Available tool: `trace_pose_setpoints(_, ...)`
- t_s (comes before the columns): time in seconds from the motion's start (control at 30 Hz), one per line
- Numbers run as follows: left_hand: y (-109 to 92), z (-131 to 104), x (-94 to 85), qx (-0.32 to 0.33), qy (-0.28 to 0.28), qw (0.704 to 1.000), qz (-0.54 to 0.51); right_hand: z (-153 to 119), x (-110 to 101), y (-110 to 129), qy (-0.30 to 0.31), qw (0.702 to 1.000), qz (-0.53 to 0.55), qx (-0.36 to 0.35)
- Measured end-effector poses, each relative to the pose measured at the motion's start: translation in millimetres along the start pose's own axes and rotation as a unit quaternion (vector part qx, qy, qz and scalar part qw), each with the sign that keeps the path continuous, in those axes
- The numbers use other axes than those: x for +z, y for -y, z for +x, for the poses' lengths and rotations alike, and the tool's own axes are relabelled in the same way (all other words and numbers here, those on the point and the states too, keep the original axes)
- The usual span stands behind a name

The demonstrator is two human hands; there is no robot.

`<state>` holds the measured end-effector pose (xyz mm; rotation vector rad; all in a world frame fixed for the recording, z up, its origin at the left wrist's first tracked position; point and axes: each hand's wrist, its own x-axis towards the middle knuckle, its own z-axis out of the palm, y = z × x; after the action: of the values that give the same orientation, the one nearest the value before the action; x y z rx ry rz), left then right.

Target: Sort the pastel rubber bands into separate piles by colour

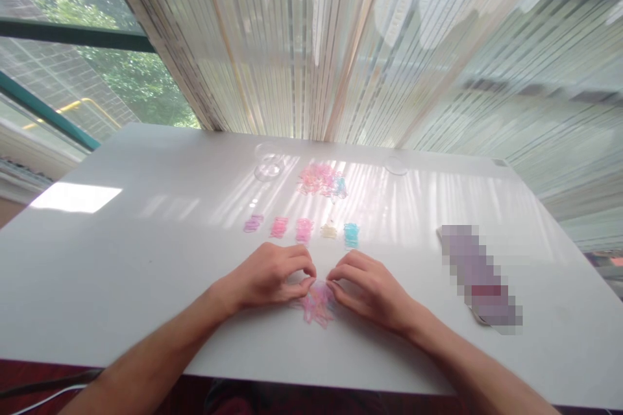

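The wide white table (121,253) filling the lower frame looks smooth and faintly glossy, throwing back soft stripes of window light. The small pink translucent elastic loops (317,303) at lower centre seem thin, rubbery and slightly shiny, like the larger pink and blue loose heap (321,181) near the middle. The clear round plastic pot (268,165) beside that heap is glassy and see-through. Across the top, the sheer pale striped curtain (341,39) looks like fine matt cloth.
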<state>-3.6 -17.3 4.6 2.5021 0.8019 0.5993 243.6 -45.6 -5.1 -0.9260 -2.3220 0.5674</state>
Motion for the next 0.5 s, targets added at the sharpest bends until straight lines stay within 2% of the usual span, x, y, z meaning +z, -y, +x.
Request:
trace_pose_setpoints(0.13,0.9,1.2,0.9,0.001,-0.041,0.998,0.04,1.1,-2.3,-2.4,-0.018,1.0,-0.01,0.013)
trace_pose_setpoints(0.3,3.1,11.6,-2.1,-0.028,-0.086,0.993,0.082,2.7,-11.1,-8.6,-0.032,0.998,-0.028,0.046)
trace_pose_setpoints(0.5,4.3,48.4,-8.6,-0.093,-0.04,0.983,0.151,1.3,-21.3,-16.2,-0.018,0.995,-0.052,0.079)
